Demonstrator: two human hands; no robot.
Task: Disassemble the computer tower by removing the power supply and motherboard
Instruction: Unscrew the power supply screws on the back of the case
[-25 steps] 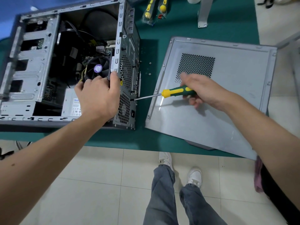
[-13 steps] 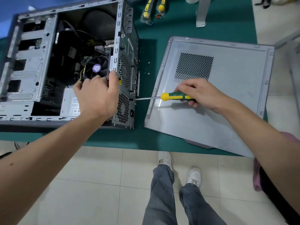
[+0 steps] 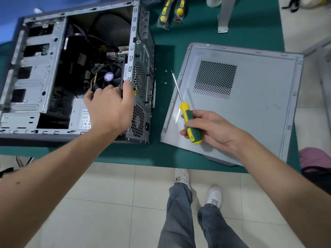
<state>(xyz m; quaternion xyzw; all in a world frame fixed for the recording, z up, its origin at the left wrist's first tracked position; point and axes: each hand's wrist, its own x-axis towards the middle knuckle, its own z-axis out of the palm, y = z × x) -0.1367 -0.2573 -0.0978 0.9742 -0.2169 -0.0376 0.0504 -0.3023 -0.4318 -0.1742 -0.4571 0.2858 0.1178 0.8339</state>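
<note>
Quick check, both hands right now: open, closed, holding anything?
Left hand: grips the rear edge of the computer case.
Right hand: holds the screwdriver, tip off the case.

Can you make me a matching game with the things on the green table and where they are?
Things:
1. screwdriver
2. side panel
3. fan
4. loose screws

Places:
A. inside the open computer case
B. lying flat on the table, right of the case
C. held in the right hand
D. on the green mat between the case and the panel

Pairs: 1-C, 2-B, 3-A, 4-D

The left hand grips the case's rear edge.
</note>
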